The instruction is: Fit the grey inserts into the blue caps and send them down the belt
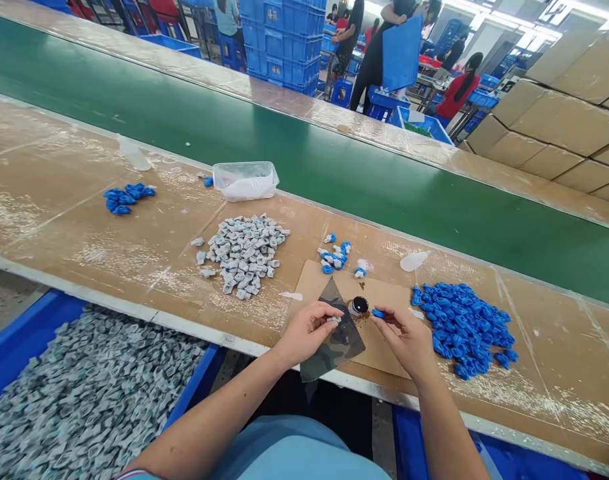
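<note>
My left hand [312, 328] pinches a small grey piece [334, 319] above a dark camouflage-patterned cloth [334, 343]. Between finger and thumb, my right hand [407, 337] has a small blue piece [378, 313]. The two pieces are apart. Between my hands stands a small round jar [358, 306] with a black top, on a flat cardboard sheet [384, 293]. Left of them is a pile of grey pieces [247, 250]; to the right lies a heap of blue pieces [467, 327]. Several joined blue-and-grey pieces [335, 257] lie just behind the cardboard.
A clear plastic tub [246, 181] stands by the green conveyor belt [304, 153]. A blue crate [99, 387] full of grey pieces sits below the table at left. More blue pieces [127, 198] lie farther left. Stacked crates [282, 47], cartons [564, 120] and people are beyond the belt.
</note>
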Demonstrator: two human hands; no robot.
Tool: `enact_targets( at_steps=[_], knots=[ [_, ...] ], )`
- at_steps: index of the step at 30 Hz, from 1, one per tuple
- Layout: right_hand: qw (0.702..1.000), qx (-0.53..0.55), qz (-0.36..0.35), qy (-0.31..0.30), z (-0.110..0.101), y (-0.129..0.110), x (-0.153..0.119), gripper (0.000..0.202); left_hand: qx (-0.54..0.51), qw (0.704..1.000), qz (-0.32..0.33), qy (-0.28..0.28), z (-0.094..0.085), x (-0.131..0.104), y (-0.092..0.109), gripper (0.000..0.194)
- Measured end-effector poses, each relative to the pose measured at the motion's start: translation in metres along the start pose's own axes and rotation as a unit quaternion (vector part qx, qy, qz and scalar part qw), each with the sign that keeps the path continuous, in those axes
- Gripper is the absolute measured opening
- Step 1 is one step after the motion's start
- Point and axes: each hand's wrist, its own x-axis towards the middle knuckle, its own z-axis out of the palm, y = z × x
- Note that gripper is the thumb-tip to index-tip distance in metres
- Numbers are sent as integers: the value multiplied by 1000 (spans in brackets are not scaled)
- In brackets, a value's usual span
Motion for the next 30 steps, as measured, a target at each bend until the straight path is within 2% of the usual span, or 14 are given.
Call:
enact_targets(
  at_steps=[3,8,14,20,26,30],
  knots=[
    [999,-19,-24,18,-1,-4,2,22,-8,1000,-3,3,0,0,0,18],
    [1000,-8,8,6,2,-5,3,23,-30,1000,-9,3,1,1,-1,17],
    [1000,-24,4,5,4,-8,6,24,-52,998,-21,7,2,0,-3,18],
    [1000,-26,1,9,1,-11,7,24,-129,989,-77,12,4,0,-3,29],
    [999,43,25,12,0,-16,-1,18,-148,983,-107,15,2,1,1,31],
    [993,119,25,2,6,-28,-10,18,-141,984,-106,-6,3,-1,5,32]
  ],
)
